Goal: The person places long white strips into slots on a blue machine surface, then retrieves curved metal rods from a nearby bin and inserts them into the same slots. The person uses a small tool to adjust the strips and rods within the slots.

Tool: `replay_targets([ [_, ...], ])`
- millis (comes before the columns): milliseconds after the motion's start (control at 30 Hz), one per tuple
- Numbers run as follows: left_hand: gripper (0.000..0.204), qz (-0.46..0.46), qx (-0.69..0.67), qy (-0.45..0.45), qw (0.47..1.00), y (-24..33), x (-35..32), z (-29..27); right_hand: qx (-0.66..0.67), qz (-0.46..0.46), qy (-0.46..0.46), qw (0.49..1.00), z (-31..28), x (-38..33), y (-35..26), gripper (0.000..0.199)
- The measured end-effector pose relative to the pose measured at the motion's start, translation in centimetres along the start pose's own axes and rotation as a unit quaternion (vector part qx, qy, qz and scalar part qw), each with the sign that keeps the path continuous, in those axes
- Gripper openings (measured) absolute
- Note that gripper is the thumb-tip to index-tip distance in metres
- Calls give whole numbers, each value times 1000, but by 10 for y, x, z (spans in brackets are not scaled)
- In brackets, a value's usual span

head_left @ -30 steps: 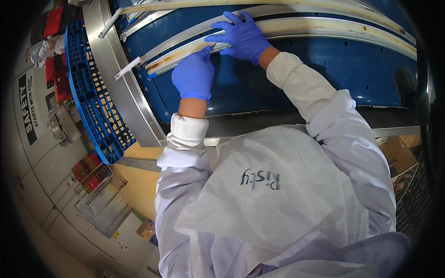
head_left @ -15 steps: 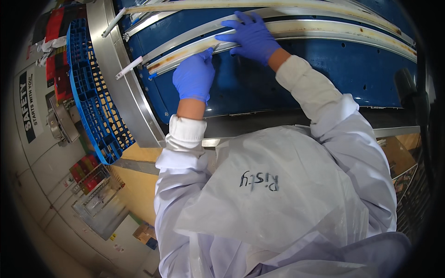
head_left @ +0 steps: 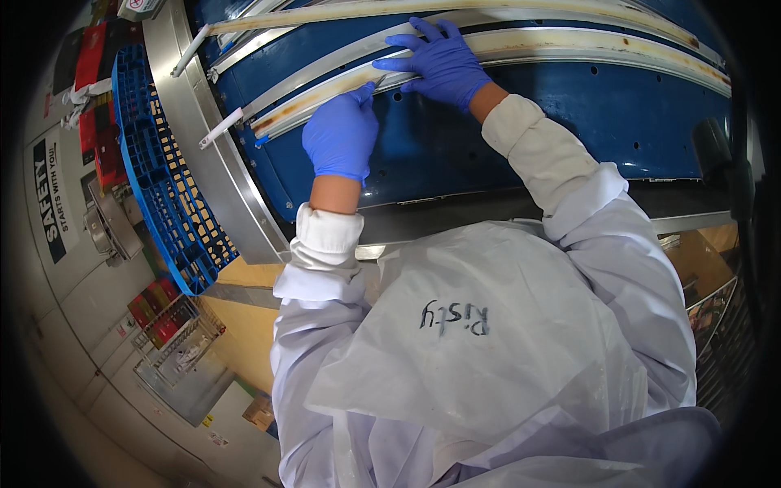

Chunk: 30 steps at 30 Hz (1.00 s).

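My left hand (head_left: 342,134), in a blue glove, is closed at the near edge of a long pale strip (head_left: 561,45) with brown stains. A thin, dark tip shows by its thumb and forefinger, but what it belongs to is too small to make out. To the right, my right hand (head_left: 443,67), gloved alike, lies with fingers spread across the strip and reaches toward a bare metal rail (head_left: 317,70) behind it. The strip's left end lies on the blue surface (head_left: 480,142), left of my left hand. My right palm hides part of the strip.
Another stained strip (head_left: 521,6) runs along the far side. Two white rods (head_left: 221,128) jut over the metal frame (head_left: 207,146) at left. Beyond it stands a blue plastic pallet (head_left: 154,163). A dark post (head_left: 720,159) rises at right.
The view has shifted slightly, so the frame and strips sit a little further left and higher. Both hands keep nearly the same places on the strip.
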State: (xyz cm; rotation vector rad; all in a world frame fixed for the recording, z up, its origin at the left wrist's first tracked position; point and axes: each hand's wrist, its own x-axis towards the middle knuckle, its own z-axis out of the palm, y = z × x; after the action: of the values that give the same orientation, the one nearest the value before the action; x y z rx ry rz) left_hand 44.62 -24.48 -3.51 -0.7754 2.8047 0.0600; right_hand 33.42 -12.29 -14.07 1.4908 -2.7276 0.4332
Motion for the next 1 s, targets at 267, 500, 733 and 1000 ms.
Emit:
replay_targets([
  [267,24,15,13,9,1000,5,-2,0,-2,-1,9,1000,1,-1,0,54],
  [500,27,-15,-8,-28,999,14,0,2,19,-21,41,999,6,-2,1,52],
  [733,26,15,-7,10,1000,22,-3,7,-29,7,50,998,4,-13,23,60],
  [1000,26,15,-33,-5,999,29,-5,1,-31,16,60,998,-5,-33,46,55],
])
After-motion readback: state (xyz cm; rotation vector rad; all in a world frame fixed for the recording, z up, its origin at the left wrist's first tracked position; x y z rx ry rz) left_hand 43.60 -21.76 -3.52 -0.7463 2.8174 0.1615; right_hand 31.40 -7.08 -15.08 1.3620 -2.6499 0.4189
